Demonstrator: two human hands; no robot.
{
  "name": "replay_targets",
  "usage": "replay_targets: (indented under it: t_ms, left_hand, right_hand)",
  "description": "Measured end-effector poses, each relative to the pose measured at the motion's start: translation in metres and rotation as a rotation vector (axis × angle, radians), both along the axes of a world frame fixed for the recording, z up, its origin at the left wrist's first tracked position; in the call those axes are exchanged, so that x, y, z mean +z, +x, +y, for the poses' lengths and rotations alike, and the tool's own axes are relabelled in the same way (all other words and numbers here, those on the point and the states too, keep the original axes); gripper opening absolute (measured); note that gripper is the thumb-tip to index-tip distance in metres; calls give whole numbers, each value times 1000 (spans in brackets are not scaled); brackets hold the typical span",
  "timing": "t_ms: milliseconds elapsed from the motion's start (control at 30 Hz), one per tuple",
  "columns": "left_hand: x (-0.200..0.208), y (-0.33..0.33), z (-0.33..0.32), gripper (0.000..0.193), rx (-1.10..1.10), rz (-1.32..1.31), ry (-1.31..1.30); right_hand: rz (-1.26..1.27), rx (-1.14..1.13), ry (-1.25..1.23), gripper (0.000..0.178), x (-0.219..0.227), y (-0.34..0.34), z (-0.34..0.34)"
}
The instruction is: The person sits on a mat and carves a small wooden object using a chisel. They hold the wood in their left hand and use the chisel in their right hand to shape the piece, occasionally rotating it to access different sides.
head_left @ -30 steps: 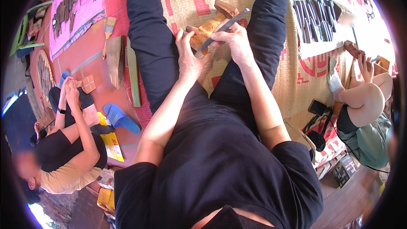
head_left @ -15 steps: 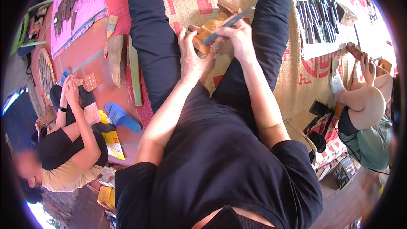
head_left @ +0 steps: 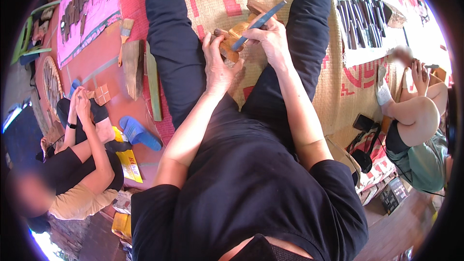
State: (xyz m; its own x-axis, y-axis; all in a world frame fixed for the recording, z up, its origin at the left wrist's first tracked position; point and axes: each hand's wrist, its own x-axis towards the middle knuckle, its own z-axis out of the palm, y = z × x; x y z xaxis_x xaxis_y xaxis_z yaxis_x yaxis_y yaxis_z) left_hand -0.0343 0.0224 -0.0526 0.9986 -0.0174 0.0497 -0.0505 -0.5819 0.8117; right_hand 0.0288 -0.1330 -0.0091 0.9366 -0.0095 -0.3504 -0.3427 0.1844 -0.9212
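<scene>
Between my legs, above the woven mat, I hold a carved piece of wood [head_left: 228,50], yellow-orange in its middle and brown at its ends. My left hand [head_left: 220,67] is closed around its near end, thumb and fingers on opposite sides. In my right hand [head_left: 273,43] is a flat blue-grey bar-shaped tool [head_left: 265,19], gripped slantwise. Its lower end meets the wood close to my left fingers, while the other end points up and right. The far part of the wood is partly hidden behind my right hand and the tool.
Left of my leg lie a wooden block [head_left: 132,67], a brush [head_left: 126,31], a green strip [head_left: 153,84] and blue slippers [head_left: 139,133]. Many dark tools lie on a white cloth [head_left: 357,58], others on a pink cloth [head_left: 104,14]. People sit on both sides.
The tool's upper end has swung up and slightly left, with my right hand shifting a little. My left hand and the wood stay nearly still. The right-hand person's wooden piece has moved.
</scene>
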Motion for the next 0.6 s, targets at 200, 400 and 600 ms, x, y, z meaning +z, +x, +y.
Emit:
replay_targets:
  t_ms: [200, 400, 600]
  left_hand:
    - [0, -1, -1, 82, 0, -41, 18]
    - [0, 0, 0, 84, -2, 2, 4]
    - [-2, -1, 1, 83, 3, -27, 24]
  right_hand:
    - [32, 7, -29, 14, -14, 1, -7]
    - [18, 23, 76, 13, 1, -2, 3]
    - [-16, 39, -8, 14, -9, 4, -6]
